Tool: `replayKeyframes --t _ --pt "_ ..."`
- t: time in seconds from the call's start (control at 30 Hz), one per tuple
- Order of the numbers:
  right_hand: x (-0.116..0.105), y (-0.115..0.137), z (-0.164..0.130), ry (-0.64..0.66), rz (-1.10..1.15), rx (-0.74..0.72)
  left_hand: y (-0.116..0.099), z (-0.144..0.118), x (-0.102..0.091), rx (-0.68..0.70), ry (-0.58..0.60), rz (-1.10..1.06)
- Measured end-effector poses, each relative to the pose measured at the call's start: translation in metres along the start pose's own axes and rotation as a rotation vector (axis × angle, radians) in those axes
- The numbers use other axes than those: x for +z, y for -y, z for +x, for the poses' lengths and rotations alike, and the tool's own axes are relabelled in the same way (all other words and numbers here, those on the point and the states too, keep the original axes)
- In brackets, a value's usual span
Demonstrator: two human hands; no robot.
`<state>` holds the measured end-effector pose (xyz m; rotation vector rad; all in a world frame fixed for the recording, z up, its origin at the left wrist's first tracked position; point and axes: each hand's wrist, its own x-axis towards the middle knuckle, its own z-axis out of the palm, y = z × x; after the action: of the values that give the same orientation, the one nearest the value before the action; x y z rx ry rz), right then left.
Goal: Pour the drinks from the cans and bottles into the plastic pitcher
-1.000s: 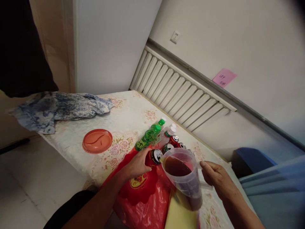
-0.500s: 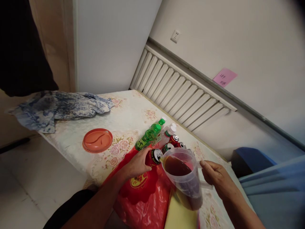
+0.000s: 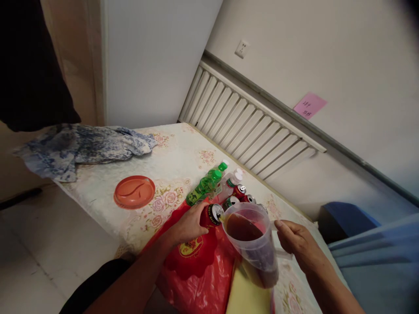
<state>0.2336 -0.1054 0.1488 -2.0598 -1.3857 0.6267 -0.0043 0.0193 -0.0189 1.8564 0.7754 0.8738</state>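
Note:
My left hand (image 3: 191, 223) is wrapped round a red and black drink can (image 3: 212, 215) with a silver top, held over a red scalloped tray. My right hand (image 3: 296, 240) grips the handle of a clear plastic pitcher (image 3: 260, 261), which tilts toward the can. Dark brown liquid (image 3: 244, 228) fills much of the pitcher. The can's top and the pitcher's rim meet, and a little yellowish liquid shows between them. Just behind stand green bottles (image 3: 204, 187), clear bottles with white caps (image 3: 227, 186) and several cans (image 3: 240, 190).
A flowered cloth covers the table (image 3: 176, 152). An orange oval dish (image 3: 134, 192) lies to the left, near a blue and white cloth (image 3: 101, 144). Under my arms are a red plastic bag (image 3: 209, 288) and a yellow sheet (image 3: 247, 292). A radiator (image 3: 242, 117) lines the wall behind.

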Motion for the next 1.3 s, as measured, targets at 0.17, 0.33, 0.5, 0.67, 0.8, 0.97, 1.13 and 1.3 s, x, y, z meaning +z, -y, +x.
replayKeyframes --t 0.17,0.33,0.5,0.67,0.8,0.97,1.13,1.3 --pt "0.001 0.003 -0.001 -0.003 0.000 -0.008 -0.001 0.000 0.000 0.003 0.004 -0.008" --pt "0.002 0.004 -0.001 0.006 0.001 -0.001 -0.004 0.000 -0.002 0.005 0.003 -0.013" --pt "0.001 0.000 -0.001 0.015 0.001 0.001 -0.003 0.000 -0.001 -0.001 -0.004 -0.015" --pt "0.000 -0.003 0.000 0.017 0.007 0.003 -0.004 -0.001 -0.002 -0.020 0.000 -0.009" --pt "0.000 -0.004 0.000 0.028 0.011 0.001 -0.004 -0.001 -0.002 -0.013 0.010 -0.009" --pt "0.000 -0.005 0.000 0.029 0.017 0.001 -0.001 -0.001 -0.001 0.003 0.004 -0.002" --pt "0.001 -0.006 -0.001 0.020 0.018 0.010 -0.003 -0.001 -0.001 -0.027 0.006 0.005" --pt "0.002 -0.014 -0.002 0.001 0.106 0.012 -0.008 0.000 -0.003 -0.013 0.006 -0.033"
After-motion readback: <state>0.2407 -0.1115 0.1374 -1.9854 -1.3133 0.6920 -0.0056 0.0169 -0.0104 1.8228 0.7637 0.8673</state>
